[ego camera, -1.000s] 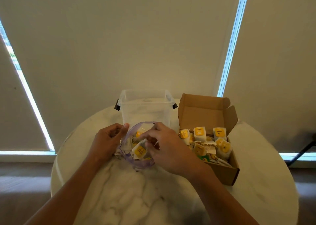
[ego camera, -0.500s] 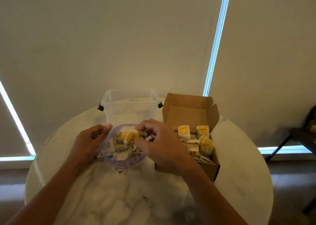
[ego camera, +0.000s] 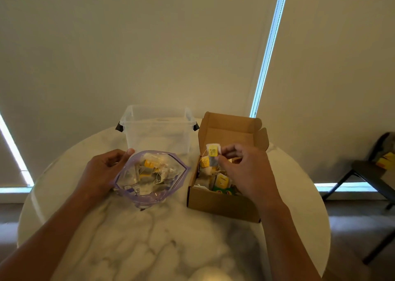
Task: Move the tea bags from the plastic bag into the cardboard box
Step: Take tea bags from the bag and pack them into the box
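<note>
Tea bag (ego camera: 213, 157) in the air, and it's the right hand (ego camera: 245, 170) that has it, pinching it between thumb and fingertips with the other fingers curled in behind. It hangs over the far half of the cardboard box (ego camera: 222, 204), its yellow-and-white tag at the top and the grey pouch below, just in front of the raised lid flap (ego camera: 230, 128). Down inside the box lies a jumble of packed tea bags (ego camera: 221, 180), yellow tags showing, with something green and red at the near end that's too blurred to name. Over on the other side, the left hand (ego camera: 102, 170) grips the plastic bag (ego camera: 128, 192) at its left rim, thumb tip up on the edge and fingers curled round the outside, so the purple-edged mouth gapes wide toward the camera. In there, a heap of loose tea bags (ego camera: 149, 165), strings tangled, a couple of yellow tags peeking through. Bag and box sit side by side on the round marble table (ego camera: 149, 242), close but apart, the bag to the left and the box to the right. Behind the bag stands a clear plastic tub (ego camera: 158, 131) with dark clips at its ends, just beside the box's flap. Pale blinds (ego camera: 149, 45) fill the background with bright strips of daylight between them, and off at the right edge a dark chair (ego camera: 363, 169) carries something yellow that I can't make out
</note>
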The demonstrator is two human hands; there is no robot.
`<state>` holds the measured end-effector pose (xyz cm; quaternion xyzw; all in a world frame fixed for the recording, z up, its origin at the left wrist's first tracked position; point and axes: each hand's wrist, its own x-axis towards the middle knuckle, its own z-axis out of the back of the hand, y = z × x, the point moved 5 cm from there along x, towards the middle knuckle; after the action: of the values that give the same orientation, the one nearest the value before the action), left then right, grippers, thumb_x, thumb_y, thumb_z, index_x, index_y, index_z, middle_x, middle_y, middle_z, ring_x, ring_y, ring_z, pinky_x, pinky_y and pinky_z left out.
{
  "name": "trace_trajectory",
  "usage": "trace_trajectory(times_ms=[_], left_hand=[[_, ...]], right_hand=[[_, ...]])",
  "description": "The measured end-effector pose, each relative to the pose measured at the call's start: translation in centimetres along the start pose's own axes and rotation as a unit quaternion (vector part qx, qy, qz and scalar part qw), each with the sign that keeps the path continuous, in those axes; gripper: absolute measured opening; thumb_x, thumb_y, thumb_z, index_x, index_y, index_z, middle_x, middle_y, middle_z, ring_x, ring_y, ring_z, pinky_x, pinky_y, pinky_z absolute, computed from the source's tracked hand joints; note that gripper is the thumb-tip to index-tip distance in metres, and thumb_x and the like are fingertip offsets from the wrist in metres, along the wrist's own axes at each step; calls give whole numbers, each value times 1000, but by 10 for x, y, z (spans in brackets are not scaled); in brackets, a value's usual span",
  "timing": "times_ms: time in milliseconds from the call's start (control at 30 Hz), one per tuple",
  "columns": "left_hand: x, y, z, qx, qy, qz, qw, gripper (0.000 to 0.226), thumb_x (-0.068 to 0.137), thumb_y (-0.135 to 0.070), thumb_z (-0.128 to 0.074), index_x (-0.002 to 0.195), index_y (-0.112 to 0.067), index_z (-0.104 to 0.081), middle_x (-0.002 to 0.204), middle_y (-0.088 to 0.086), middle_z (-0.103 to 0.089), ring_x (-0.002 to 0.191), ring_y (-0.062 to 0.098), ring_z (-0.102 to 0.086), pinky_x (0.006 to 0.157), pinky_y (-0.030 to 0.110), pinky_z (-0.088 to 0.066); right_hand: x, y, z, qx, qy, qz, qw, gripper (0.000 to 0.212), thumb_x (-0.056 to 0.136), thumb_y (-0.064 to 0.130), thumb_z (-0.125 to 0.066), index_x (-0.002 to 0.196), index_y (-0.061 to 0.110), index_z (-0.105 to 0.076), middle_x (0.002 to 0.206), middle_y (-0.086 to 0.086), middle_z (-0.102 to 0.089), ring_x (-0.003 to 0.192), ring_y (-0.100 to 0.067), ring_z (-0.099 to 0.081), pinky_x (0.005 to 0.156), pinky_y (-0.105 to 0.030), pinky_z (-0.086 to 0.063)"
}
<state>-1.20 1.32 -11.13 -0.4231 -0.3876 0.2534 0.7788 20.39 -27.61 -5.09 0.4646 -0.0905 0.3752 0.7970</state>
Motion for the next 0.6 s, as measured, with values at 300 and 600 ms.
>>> trace_trajectory(times_ms=[300,600], left_hand=[[-1,-2,0,12,-1,0,1000,32,99,-59,-62,83,-38,-81,74,-10,-77,64,0,-60,70,28,-49],[3,3,-2,16,-7,13,1000,35,100,-59,-63,81,-36,-80,71,-7,-75,62,1,-58,70,30,-50]], right_hand=[[-2,4,-28,-99,112,-30,988,32,89,50,-78,117,37,-72,107,20,-77,96,0,-70,84,-22,-53],[-3,13,-13,-1,39,27,999,39,90,29,-82,123,44,-67,112,28,-67,106,5,-63,90,-16,-52]])
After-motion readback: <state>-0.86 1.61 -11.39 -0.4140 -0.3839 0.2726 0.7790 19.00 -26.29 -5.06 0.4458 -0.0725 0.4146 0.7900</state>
